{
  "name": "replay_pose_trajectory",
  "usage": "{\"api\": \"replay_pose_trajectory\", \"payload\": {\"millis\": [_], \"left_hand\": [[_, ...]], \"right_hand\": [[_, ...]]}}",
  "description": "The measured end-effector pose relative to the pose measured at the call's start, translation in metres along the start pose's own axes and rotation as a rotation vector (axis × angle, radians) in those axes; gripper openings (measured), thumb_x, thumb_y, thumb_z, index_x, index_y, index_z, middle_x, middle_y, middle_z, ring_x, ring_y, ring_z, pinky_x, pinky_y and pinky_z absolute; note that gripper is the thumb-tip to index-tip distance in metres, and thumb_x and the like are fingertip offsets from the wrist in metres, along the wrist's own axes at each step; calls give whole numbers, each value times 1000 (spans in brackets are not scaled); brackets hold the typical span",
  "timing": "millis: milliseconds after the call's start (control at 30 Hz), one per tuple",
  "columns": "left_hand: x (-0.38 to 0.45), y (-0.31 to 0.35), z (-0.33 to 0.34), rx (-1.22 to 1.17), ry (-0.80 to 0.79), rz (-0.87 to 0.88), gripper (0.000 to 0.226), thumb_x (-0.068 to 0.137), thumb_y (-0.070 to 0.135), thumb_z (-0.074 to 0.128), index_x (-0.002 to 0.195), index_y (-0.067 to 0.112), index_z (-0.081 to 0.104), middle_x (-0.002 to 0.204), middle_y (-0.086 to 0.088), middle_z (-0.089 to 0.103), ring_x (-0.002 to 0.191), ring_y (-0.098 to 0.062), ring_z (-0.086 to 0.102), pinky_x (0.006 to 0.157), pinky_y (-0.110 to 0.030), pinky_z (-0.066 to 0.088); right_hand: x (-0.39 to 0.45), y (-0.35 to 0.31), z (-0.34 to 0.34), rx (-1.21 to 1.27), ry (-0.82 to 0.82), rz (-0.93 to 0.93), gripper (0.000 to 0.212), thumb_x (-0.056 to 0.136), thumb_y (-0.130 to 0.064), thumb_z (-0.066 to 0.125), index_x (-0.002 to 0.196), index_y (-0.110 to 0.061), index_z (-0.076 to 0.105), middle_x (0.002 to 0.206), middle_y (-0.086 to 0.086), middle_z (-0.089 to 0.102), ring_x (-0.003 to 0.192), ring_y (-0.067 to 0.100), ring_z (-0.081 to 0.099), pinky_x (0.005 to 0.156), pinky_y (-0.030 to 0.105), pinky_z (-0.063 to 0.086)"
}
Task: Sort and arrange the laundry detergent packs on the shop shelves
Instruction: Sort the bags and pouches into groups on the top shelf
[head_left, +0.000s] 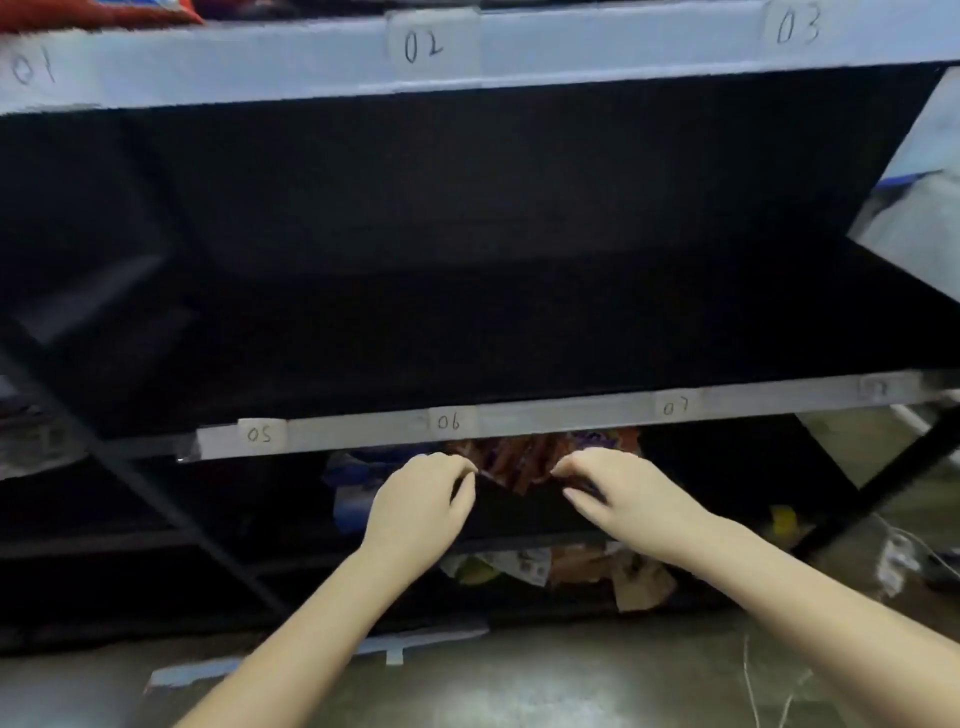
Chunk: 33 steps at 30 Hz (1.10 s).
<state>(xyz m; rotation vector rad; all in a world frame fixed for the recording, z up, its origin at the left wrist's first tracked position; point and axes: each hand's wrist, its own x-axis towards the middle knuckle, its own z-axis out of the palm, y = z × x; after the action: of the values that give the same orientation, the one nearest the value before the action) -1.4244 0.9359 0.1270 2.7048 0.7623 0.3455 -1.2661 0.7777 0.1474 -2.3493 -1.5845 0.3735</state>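
While both bare arms reach in from six o'clock, the left hand (422, 501) and the right hand (621, 493) meet under the grey rail (519, 423) of the middle shelf, just below the paper label marked 06 (449, 422). Between them hangs a strip of orange and purple detergent packs (524, 462), fanned out under the rail. The left hand pinches the strip's corner at its nine o'clock end, thumb and forefinger tip pressed together on it, the other fingers curled. The right hand pinches the three o'clock end in the same way, fingertips closed on the edge, though blur hides exactly which fingers do the holding.

At nine o'clock from the left hand lie blue and white packs (353, 488), back on the lower shelf. Below the hands, toward six o'clock, a loose heap of mixed packets (561, 569) rests on the bottom level, near the concrete floor (519, 686). Labels 05 (260, 434) and 07 (675, 406) sit along the same rail. At twelve o'clock the upper rail (623, 47) carries a label reading 02 (423, 45), and a red pack (98, 13) shows at eleven o'clock above it.
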Motion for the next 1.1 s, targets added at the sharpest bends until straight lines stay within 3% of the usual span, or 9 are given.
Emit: {"api": "replay_pose_trajectory", "payload": {"millis": [133, 267, 433, 533, 600, 733, 833, 967, 1100], "left_hand": [[12, -19, 67, 0, -149, -66, 29, 98, 31, 39, 119, 28, 60, 114, 11, 63, 109, -9, 53, 87, -28, 47], [28, -40, 138, 25, -272, -135, 29, 99, 32, 38, 117, 27, 60, 113, 10, 63, 106, -10, 55, 84, -27, 48], [43, -58, 223, 67, -426, -210, 30, 99, 28, 36, 117, 23, 60, 115, 3, 62, 104, -15, 56, 82, -26, 45], [53, -70, 260, 94, -465, -265, 31, 98, 26, 36, 117, 21, 61, 116, -1, 62, 106, -19, 57, 83, -29, 44], [62, -79, 278, 109, -468, -297, 31, 98, 26, 36, 116, 20, 61, 114, -4, 63, 104, -22, 58, 79, -30, 44], [80, -96, 302, 107, -477, -320, 31, 97, 27, 36, 112, 19, 62, 110, -7, 65, 99, -24, 60, 70, -28, 41], [89, -101, 312, 96, -492, -291, 31, 98, 29, 36, 117, 20, 59, 115, -5, 62, 103, -23, 57, 75, -30, 44], [88, -102, 321, 37, -494, -311, 32, 98, 27, 36, 116, 19, 61, 113, -6, 63, 100, -24, 59, 73, -29, 44], [73, -106, 329, -53, -528, -398, 31, 98, 26, 37, 110, 16, 64, 104, -7, 66, 87, -22, 59, 66, -27, 40]], "right_hand": [[17, 50, 58, 69, -157, 172, 32, 97, -26, 47, 128, -20, 53, 129, -3, 56, 119, 12, 51, 97, 22, 38], [41, 96, 113, 206, -271, 347, 29, 97, -23, 47, 124, -16, 55, 126, 0, 59, 101, 13, 58, 83, 18, 41], [75, 141, 187, 395, -352, 535, 24, 95, -20, 48, 113, -14, 62, 114, 5, 63, 100, 17, 59, 74, 21, 42], [103, 153, 218, 495, -370, 589, 24, 95, -22, 49, 109, -10, 65, 116, 9, 63, 107, 23, 59, 83, 27, 45], [129, 156, 231, 556, -387, 617, 36, 98, -28, 46, 118, -2, 61, 123, 15, 60, 115, 29, 55, 96, 32, 44], [184, 153, 253, 960, -207, 780, 44, 94, -42, 49, 121, -7, 55, 117, 17, 62, 109, 32, 60, 97, 44, 48], [214, 147, 269, 1255, -93, 852, 36, 95, -38, 49, 121, -13, 50, 116, 15, 61, 101, 27, 63, 85, 37, 53], [222, 140, 281, 1403, 72, 931, 17, 99, -21, 44, 106, -10, 54, 92, 10, 62, 73, 18, 62, 64, 27, 53], [208, 147, 283, 1361, 68, 929, 23, 98, -19, 46, 118, -8, 52, 108, 13, 64, 96, 25, 66, 71, 29, 55]]}}
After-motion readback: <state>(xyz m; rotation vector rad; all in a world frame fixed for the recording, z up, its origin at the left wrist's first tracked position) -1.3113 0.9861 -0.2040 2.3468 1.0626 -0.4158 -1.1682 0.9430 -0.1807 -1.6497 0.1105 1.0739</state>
